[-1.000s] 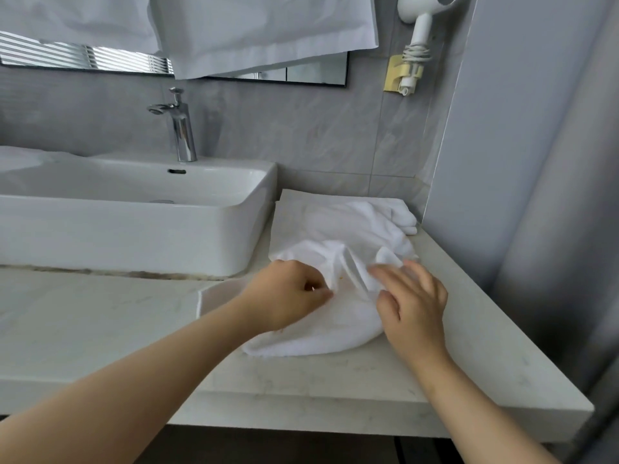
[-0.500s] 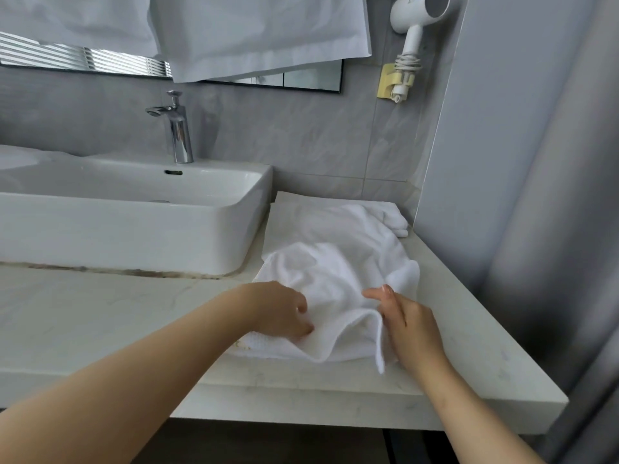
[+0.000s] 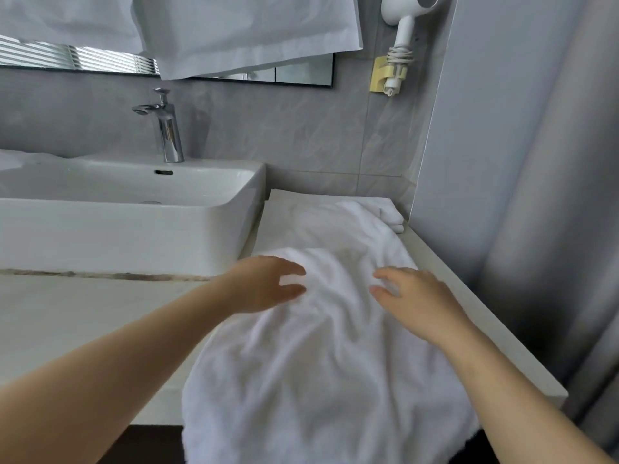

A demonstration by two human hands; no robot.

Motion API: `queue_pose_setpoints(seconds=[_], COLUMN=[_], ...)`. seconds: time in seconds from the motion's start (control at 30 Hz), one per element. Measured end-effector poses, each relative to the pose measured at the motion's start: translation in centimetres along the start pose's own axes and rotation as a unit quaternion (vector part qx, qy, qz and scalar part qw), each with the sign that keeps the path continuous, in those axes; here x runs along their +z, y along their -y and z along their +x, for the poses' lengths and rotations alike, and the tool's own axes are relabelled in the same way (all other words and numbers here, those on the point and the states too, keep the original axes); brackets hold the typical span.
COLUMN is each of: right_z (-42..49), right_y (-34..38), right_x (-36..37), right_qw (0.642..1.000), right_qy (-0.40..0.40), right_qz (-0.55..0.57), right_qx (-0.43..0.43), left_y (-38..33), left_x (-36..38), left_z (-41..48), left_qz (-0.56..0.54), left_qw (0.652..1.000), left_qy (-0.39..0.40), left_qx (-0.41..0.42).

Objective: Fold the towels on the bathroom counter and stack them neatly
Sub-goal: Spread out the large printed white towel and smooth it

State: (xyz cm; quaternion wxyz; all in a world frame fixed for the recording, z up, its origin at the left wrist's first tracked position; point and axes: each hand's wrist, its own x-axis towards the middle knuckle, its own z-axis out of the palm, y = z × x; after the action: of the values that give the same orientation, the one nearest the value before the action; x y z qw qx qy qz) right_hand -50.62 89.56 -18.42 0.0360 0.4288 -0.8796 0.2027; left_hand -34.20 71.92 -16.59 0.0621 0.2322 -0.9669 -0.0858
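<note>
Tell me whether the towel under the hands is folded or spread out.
Spread out, not folded. The towel lies rumpled in one open layer and hangs over the counter front edge. Both hands hover open above it.

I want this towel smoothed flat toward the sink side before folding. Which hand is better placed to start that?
Probably the left hand: it lies open at the white towel's sink-side edge, beside the bunched ridge. The right hand is open too, but sits nearer the wall side.

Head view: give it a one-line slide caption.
Both hands, left and right, open over a rumpled white terry towel draped off the pale marble counter.
</note>
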Motion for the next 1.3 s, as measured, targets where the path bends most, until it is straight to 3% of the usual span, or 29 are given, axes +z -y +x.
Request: queue_pose_setpoints(seconds=[0.07,0.13,0.3,0.37,0.4,0.47,0.53,0.63,0.7,0.77,0.87,0.9,1.03,1.2,1.3], right_z=[0.2,0.1,0.7,1.5,1.9,2.5,3.0,4.6,6.0,7.4,9.6,10.5,14.0,16.8,17.6], right_y=[-0.4,-0.7,-1.0,-0.8,-0.7,-0.6,-0.8,-1.6,-2.0,-2.4,-2.8,-2.9,-3.3,-4.3,-4.1], right_x=[1.1,2.3,2.5,2.4,2.6,3.4,4.2,3.9,3.4,3.4,4.2,4.5,5.2,5.7,6.3], right_qw=[0.992,0.983,0.998,1.000,1.000,0.994,0.987,0.995,0.992,0.985,0.977,0.977,0.963,0.915,0.920], right_qy=[0.117,0.171,0.053,-0.002,0.000,0.081,0.138,0.090,0.054,0.019,-0.034,-0.045,-0.041,-0.062,-0.078], right_qz=[-0.044,-0.069,0.019,0.020,-0.018,-0.077,-0.076,0.020,0.096,0.153,0.175,0.165,0.145,0.225,0.175], right_qx=[-0.006,-0.014,0.016,0.021,0.010,-0.008,-0.005,0.023,0.055,0.079,0.115,0.126,0.221,0.330,0.343], left_y=[0.5,1.2,1.8,1.5,1.5,1.6,1.9,2.4,1.8,0.9,0.9,1.2,2.7,3.5,3.9], left_x=[1.9,3.5,2.8,1.8,1.8,2.9,4.4,5.0,4.1,2.9,3.3,3.9,7.0,7.7,7.4], left_z=[-0.2,-0.3,0.2,1.3,1.9,2.9,3.5,4.7,6.1,7.5,9.5,10.0,11.1,11.8,11.7], left_qz=[0.000,0.054,0.152,0.163,0.149,0.116,0.084,0.106,0.133,0.129,0.089,0.063,0.048,0.040,0.017], left_qw=[0.998,0.993,0.982,0.981,0.984,0.989,0.996,0.985,0.976,0.985,0.989,0.991,0.995,0.994,0.996], left_qy=[0.058,0.101,0.070,0.020,-0.020,-0.067,-0.005,0.119,0.150,0.087,-0.102,-0.106,0.039,0.042,0.020], left_qx=[0.007,-0.017,-0.091,-0.103,-0.099,-0.060,-0.041,-0.070,-0.080,-0.078,-0.054,-0.053,-0.083,-0.087,-0.080])
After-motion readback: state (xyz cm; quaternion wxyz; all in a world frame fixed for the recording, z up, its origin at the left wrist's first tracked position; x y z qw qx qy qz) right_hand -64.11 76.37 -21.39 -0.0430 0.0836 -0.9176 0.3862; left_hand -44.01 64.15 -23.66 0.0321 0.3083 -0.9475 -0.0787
